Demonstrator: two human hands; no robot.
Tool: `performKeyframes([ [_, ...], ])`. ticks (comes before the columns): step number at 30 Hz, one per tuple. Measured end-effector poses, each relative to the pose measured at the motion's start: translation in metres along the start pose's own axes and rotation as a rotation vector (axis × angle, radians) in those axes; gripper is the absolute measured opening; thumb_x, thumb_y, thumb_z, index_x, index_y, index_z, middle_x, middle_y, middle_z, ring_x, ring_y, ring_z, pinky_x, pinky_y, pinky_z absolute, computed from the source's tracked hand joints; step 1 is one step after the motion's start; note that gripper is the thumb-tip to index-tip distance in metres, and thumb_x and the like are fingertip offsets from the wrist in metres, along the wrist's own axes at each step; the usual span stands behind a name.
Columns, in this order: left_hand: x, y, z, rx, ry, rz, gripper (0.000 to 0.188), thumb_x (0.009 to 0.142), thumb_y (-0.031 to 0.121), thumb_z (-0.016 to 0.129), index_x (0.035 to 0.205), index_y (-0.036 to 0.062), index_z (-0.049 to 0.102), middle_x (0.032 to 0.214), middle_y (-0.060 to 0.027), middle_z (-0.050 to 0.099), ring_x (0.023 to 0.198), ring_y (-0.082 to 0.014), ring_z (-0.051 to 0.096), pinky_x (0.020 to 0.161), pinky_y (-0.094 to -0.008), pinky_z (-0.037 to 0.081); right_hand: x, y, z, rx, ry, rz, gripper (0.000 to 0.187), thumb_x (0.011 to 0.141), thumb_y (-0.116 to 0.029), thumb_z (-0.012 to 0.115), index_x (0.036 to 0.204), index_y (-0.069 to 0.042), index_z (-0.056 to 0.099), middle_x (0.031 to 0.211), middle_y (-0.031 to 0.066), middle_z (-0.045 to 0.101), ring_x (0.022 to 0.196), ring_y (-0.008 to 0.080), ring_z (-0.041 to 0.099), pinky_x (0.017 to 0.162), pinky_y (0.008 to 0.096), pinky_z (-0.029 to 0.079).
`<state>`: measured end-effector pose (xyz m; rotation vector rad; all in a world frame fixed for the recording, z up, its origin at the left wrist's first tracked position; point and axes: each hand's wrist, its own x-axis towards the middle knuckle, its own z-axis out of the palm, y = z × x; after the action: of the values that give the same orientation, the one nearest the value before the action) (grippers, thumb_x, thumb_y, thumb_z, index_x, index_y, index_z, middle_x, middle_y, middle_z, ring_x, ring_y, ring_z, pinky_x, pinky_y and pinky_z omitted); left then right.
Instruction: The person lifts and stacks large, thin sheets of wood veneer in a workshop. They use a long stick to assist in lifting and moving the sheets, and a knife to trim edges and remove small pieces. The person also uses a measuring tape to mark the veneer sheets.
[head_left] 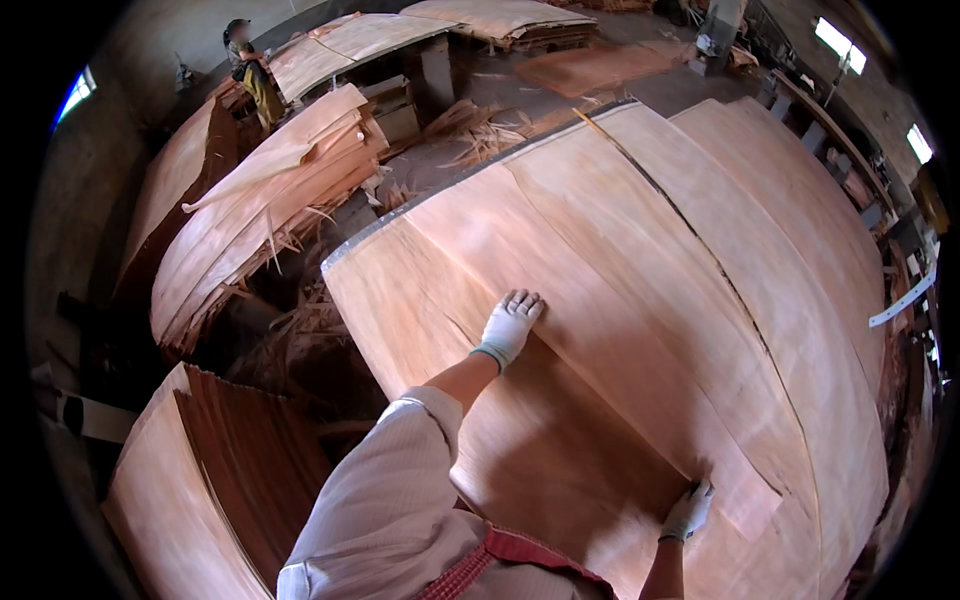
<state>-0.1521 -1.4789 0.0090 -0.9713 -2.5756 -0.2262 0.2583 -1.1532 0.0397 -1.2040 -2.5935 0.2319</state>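
A wide sheet of pale wood veneer point(400, 290) lies in front of me, with a narrower pinkish veneer strip point(600, 330) running slantwise across it. My left hand point(512, 322), in a white glove with a green cuff, rests flat at the strip's left edge, fingers stretched forward. Nearer to me, my right hand point(688, 508), also gloved, touches the same edge close to the strip's near end. Its fingers point forward and are partly hidden. Past the strip, a thin dark line point(720, 265) crosses the veneer from far to near.
Upright bundled veneer point(160, 490) stands at the lower left. Beyond it is a ragged veneer stack point(260, 210), with torn scraps point(480, 135) on the floor. Another person point(250, 70) stands at the far left beside more stacks. A pillar point(722, 35) rises at the back right.
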Motion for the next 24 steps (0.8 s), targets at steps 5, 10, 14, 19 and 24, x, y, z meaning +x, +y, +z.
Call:
performKeyframes([
  [5,0.051,0.012,-0.044,-0.041,-0.478,-0.018,0.034,0.086,0.017,0.049,0.118,0.0111,0.057,0.126,-0.0083,0.057,0.122,-0.0247,0.049,0.106,-0.0393,0.034,0.034,0.021,-0.030,0.216,-0.084,-0.095,0.029,0.091,-0.013,0.049,0.118,0.000,0.049,0.106,0.0189,0.058,0.085,0.0352,0.059,0.071,0.0425,0.049],
  [10,0.096,-0.025,-0.003,0.082,-0.320,-0.079,0.033,0.087,0.015,0.048,0.118,0.0107,0.056,0.127,-0.0080,0.057,0.123,-0.0233,0.049,0.107,-0.0397,0.033,0.082,-0.127,-0.033,0.597,-0.261,-0.104,0.024,0.091,-0.012,0.049,0.105,0.007,0.052,0.103,0.0229,0.056,0.094,0.0378,0.055,0.081,0.0432,0.045],
  [14,0.143,-0.040,0.024,0.042,-0.332,-0.006,0.046,0.089,0.017,0.045,0.134,0.0084,0.044,0.138,-0.0089,0.048,0.132,-0.0251,0.039,0.112,-0.0436,0.024,0.088,-0.210,0.020,0.345,-0.418,-0.391,0.027,0.090,-0.011,0.050,0.111,0.007,0.050,0.109,0.0263,0.053,0.104,0.0415,0.051,0.088,0.0435,0.043],
  [19,0.197,-0.158,0.062,0.152,-0.344,-0.263,0.050,0.092,0.019,0.036,0.140,0.0064,0.036,0.147,-0.0113,0.037,0.139,-0.0286,0.029,0.115,-0.0468,0.016,0.092,-0.222,0.047,0.135,-0.497,-0.338,0.035,0.092,-0.014,0.049,0.123,0.002,0.047,0.111,0.0270,0.053,0.100,0.0431,0.054,0.084,0.0456,0.045],
  [24,0.228,-0.269,0.089,0.136,-0.250,-0.288,0.044,0.090,0.015,0.040,0.133,0.0059,0.045,0.140,-0.0128,0.045,0.135,-0.0281,0.035,0.114,-0.0430,0.021,0.160,-0.335,0.060,-0.141,-0.425,-0.331,0.033,0.094,-0.027,0.046,0.120,-0.007,0.051,0.089,0.0236,0.064,0.083,0.0430,0.061,0.070,0.0534,0.046],
])
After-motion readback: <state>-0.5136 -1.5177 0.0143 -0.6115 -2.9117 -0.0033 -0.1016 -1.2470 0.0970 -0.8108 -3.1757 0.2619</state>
